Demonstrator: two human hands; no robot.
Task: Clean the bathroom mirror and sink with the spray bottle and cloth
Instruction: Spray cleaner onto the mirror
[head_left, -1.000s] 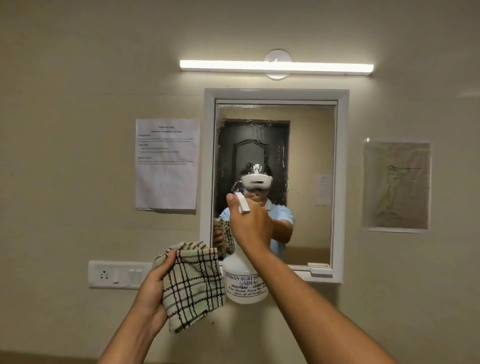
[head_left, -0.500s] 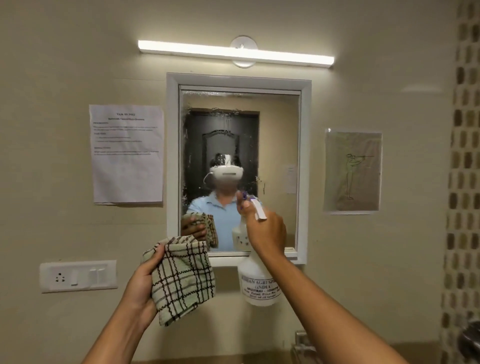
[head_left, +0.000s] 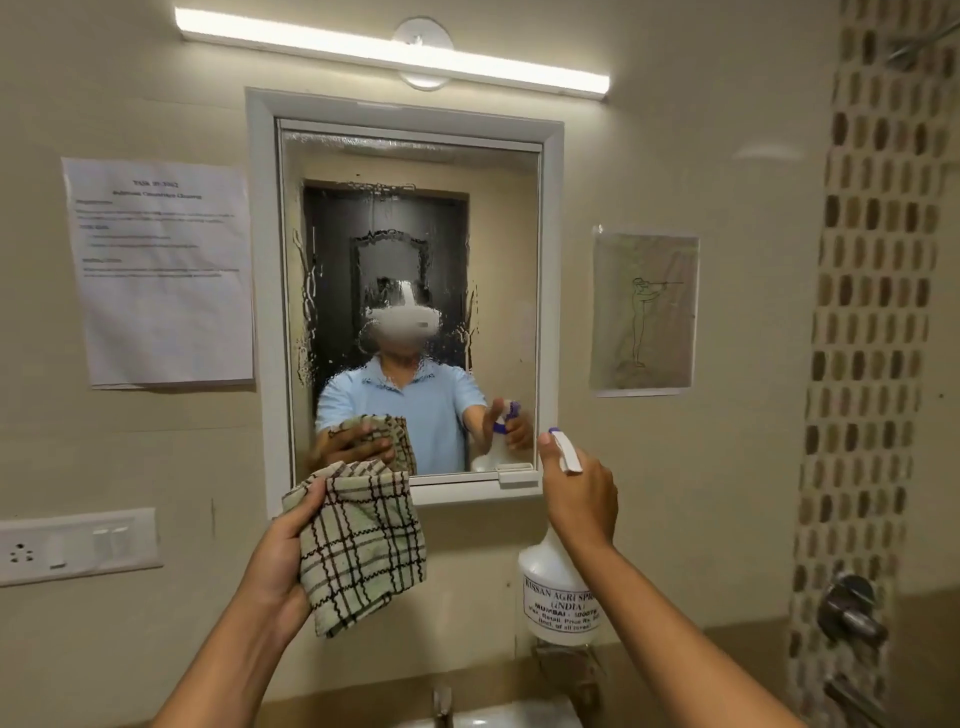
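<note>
The white-framed mirror (head_left: 498, 260) hangs on the wall ahead, with wet streaks running down its upper and left glass. My right hand (head_left: 579, 499) grips the neck of a white spray bottle (head_left: 558, 597), held upright just right of the mirror's lower corner, with the nozzle at my fingertip. My left hand (head_left: 283, 551) holds a folded checked cloth (head_left: 363, 545) below the mirror's bottom edge, apart from the glass. Only the white rim of the sink (head_left: 498, 717) shows at the bottom edge.
A tap (head_left: 441, 704) rises behind the sink. A printed sheet (head_left: 161, 270) and a switch plate (head_left: 78, 545) are on the left wall. A drawing (head_left: 644, 312) is on the right. A metal valve (head_left: 849, 608) sits by the mosaic tile strip.
The view has shifted down and right, bringing the sink and tap in. My right hand has carried the bottle from in front of the glass to beside the mirror's lower right corner.
</note>
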